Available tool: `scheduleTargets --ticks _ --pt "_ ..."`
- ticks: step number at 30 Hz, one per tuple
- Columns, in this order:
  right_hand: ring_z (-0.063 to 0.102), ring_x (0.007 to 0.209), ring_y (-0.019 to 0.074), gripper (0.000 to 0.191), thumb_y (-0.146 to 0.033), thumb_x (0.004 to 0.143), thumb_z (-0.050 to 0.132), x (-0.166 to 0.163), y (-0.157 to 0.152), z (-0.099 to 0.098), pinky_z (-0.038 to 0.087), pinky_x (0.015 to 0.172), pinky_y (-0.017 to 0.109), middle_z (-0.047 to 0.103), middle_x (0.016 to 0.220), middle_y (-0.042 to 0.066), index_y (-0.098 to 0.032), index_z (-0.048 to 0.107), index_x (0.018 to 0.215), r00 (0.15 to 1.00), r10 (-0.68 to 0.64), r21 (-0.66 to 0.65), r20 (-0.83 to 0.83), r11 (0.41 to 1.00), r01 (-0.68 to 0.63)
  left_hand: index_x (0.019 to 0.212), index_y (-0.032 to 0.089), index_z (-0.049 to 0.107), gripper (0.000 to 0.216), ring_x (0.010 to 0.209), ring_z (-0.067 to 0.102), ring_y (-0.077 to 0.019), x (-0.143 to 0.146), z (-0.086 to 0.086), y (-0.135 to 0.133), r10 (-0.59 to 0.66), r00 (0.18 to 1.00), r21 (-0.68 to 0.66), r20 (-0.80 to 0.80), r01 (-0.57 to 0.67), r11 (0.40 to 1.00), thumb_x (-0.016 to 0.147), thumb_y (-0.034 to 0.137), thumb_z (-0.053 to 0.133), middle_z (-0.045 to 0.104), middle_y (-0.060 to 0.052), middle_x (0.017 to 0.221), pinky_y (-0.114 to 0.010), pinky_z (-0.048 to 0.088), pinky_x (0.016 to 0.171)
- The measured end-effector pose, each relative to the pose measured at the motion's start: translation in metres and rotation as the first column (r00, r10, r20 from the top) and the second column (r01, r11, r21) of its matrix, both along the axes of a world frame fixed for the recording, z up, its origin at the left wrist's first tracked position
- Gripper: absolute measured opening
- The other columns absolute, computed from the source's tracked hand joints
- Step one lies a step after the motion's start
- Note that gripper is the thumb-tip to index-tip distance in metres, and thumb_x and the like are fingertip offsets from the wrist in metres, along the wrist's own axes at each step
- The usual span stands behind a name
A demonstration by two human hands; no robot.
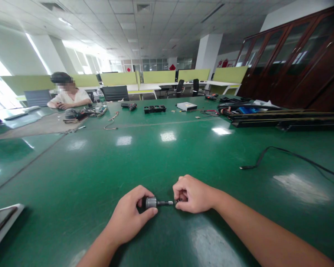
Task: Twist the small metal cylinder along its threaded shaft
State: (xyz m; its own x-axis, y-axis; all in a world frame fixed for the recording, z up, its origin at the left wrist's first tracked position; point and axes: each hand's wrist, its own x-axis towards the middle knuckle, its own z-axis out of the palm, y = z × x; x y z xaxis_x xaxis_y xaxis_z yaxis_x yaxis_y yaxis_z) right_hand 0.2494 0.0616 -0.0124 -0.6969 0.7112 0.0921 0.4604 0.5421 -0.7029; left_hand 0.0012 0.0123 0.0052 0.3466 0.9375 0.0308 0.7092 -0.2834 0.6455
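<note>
Low on the green table (161, 159), my left hand (129, 218) is closed around a small grey metal cylinder with a thin shaft (156, 203) sticking out to the right. My right hand (193, 194) is closed in a pinch at the far end of that shaft, fingers curled on a small dark part that I cannot make out. Both hands rest on the table surface, close together.
A black cable (269, 152) lies at the right. A flat device (1, 222) sits at the left edge. Far across, a seated person (68, 97) works among small parts; a drill (129, 106), black tray (154, 109), white box (186, 106) and long dark rails (284, 118) lie there.
</note>
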Motion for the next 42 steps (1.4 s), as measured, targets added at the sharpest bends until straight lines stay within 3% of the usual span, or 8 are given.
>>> scheduleTargets --ticks 9,14,17,22,26,31,36,42 --pt "0.053 0.053 0.0099 0.007 -0.021 0.069 0.071 -0.018 -0.009 -0.004 0.043 0.065 0.025 0.058 0.056 -0.005 -0.018 0.066 0.072 0.998 -0.055 0.068 -0.029 0.996 0.057 0.09 0.022 0.066 0.013 0.073 0.054 -0.0169 -0.001 -0.001 0.0 -0.005 1.0 0.022 -0.005 0.005 1.0 0.078 0.026 0.067 0.063 0.001 0.081 -0.027 0.039 0.067" --pt "0.057 0.072 0.0135 0.05 -0.01 0.066 0.068 -0.027 -0.015 -0.003 0.045 0.071 0.025 0.063 0.083 -0.001 -0.021 0.062 0.114 0.99 0.02 0.041 -0.138 0.999 -0.014 0.092 0.022 0.066 0.018 0.074 0.055 -0.0173 -0.001 -0.004 0.001 -0.002 1.0 0.03 -0.003 0.002 1.0 0.075 0.025 0.07 0.063 0.001 0.082 -0.027 0.04 0.068" --pt "0.057 0.071 0.0126 0.051 -0.008 0.07 0.062 -0.027 -0.016 -0.005 0.045 0.07 0.025 0.063 0.084 -0.001 -0.021 0.058 0.12 0.987 0.002 -0.013 -0.16 1.0 -0.004 0.093 0.023 0.065 0.019 0.074 0.055 -0.0176 0.0 -0.004 0.0 0.001 1.0 0.035 -0.015 0.0 0.999 0.075 0.026 0.071 0.063 0.001 0.082 -0.027 0.04 0.068" --pt "0.056 0.071 0.0123 0.048 -0.009 0.071 0.063 -0.026 -0.015 -0.009 0.045 0.07 0.025 0.063 0.084 -0.001 -0.021 0.058 0.118 0.989 -0.003 0.013 -0.151 1.0 0.005 0.095 0.022 0.065 0.018 0.075 0.055 -0.0174 0.0 -0.003 0.0 -0.007 1.0 0.044 -0.009 0.007 0.999 0.079 0.031 0.068 0.063 0.0 0.083 -0.027 0.04 0.068" --pt "0.055 0.068 0.0116 0.034 -0.011 0.072 0.063 -0.027 -0.015 -0.006 0.044 0.067 0.024 0.061 0.079 -0.002 -0.018 0.062 0.105 0.989 -0.002 0.021 -0.149 1.0 0.005 0.094 0.021 0.066 0.016 0.073 0.055 -0.0167 0.0 -0.003 0.0 -0.018 1.0 0.037 0.016 0.018 0.999 0.089 0.034 0.058 0.063 0.0 0.081 -0.027 0.04 0.067" --pt "0.054 0.067 0.0119 0.021 -0.012 0.071 0.066 -0.029 -0.015 -0.002 0.042 0.067 0.024 0.058 0.074 -0.002 -0.017 0.065 0.091 0.993 0.005 0.075 -0.115 0.997 0.004 0.093 0.021 0.066 0.014 0.074 0.055 -0.0168 0.0 -0.003 0.001 -0.009 1.0 0.031 0.002 0.009 0.999 0.081 0.028 0.066 0.063 0.0 0.081 -0.027 0.04 0.068" --pt "0.054 0.067 0.0129 0.019 -0.015 0.073 0.068 -0.03 -0.015 -0.001 0.043 0.068 0.026 0.058 0.074 -0.001 -0.018 0.068 0.092 0.997 0.0 0.082 -0.081 0.997 0.007 0.094 0.023 0.066 0.023 0.075 0.056 -0.0179 0.0 -0.004 0.002 0.005 1.0 0.022 -0.026 -0.004 1.0 0.071 0.024 0.073 0.065 0.001 0.084 -0.027 0.04 0.068" --pt "0.055 0.068 0.013 0.019 -0.019 0.074 0.071 -0.03 -0.015 -0.002 0.043 0.068 0.025 0.06 0.075 -0.001 -0.018 0.07 0.092 0.997 -0.004 0.087 -0.078 0.996 0.011 0.094 0.024 0.066 0.022 0.075 0.056 -0.0178 0.0 -0.006 0.001 0.014 1.0 0.023 -0.027 -0.013 1.0 0.072 0.023 0.072 0.065 0.001 0.084 -0.027 0.04 0.068"
